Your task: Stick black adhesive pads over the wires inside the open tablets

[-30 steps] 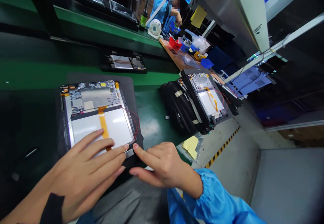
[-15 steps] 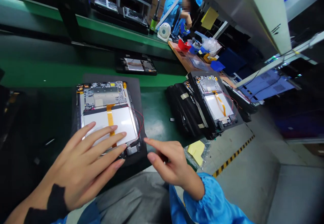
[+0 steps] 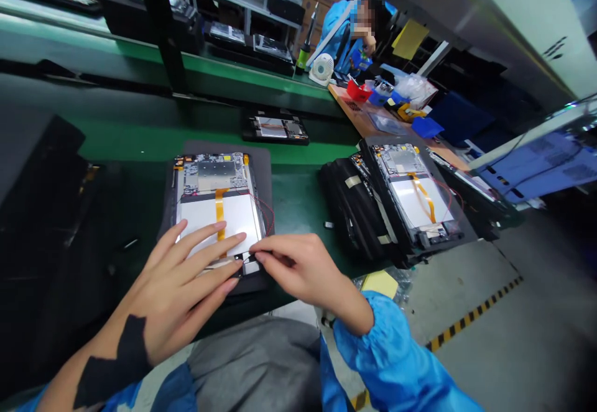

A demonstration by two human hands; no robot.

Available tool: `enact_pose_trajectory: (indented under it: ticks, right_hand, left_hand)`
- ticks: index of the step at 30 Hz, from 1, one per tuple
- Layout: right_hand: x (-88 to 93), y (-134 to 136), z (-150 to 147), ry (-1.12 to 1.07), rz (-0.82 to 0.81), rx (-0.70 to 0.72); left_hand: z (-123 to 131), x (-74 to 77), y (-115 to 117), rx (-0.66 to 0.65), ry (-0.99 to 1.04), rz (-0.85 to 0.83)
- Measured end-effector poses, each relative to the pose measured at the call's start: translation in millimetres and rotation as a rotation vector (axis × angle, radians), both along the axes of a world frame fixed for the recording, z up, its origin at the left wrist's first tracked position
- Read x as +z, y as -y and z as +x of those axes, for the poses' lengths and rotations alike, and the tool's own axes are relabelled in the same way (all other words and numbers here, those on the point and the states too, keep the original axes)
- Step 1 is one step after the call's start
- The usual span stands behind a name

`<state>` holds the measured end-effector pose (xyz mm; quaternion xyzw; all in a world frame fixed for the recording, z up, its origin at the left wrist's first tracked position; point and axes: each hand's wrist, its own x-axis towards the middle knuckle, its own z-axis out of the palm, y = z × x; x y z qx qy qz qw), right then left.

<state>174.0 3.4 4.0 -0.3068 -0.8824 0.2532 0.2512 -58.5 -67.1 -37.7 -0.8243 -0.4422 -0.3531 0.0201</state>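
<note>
Left hand (image 3: 180,288) is lying flat, fingers spread, on the white battery (image 3: 237,216) of an opened tablet (image 3: 214,179). Right hand (image 3: 303,275) is pinched up at the tablet's bottom edge, maybe on a thin wire, hard to tell from here. The tablet sits on a black mat (image 3: 263,169) on the green bench (image 3: 298,225), with a red wire (image 3: 268,213) along its right side and a second opened tablet (image 3: 415,197) further right.
</note>
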Motion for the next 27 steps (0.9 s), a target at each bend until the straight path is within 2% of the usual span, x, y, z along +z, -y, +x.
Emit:
enact_pose_trajectory:
  ticks: [3,7,12,17,22,27]
  right_hand:
    - [10.9,-18,-3,0.128,0.005,0.138]
    - [21.5,-28,-2,0.159,0.002,0.278]
    - [23.4,-24,-6,0.247,0.04,0.265]
    - [27.8,-21,-16,0.466,0.148,0.329]
    - [28.3,-15,-17,0.497,0.145,0.257]
    - [18.1,-3,-14,0.308,-0.017,0.102]
  left_hand:
    - [5,-1.2,0,0.022,-0.006,-0.01]
    - [12,-3.7,0,0.068,0.034,-0.011]
    - [18,-1.8,1,0.094,0.097,-0.037]
    - [19,-1.8,2,0.083,0.156,-0.068]
    - [19,-3.5,3,0.062,0.221,-0.093]
    - [19,-1.7,3,0.053,0.258,-0.123]
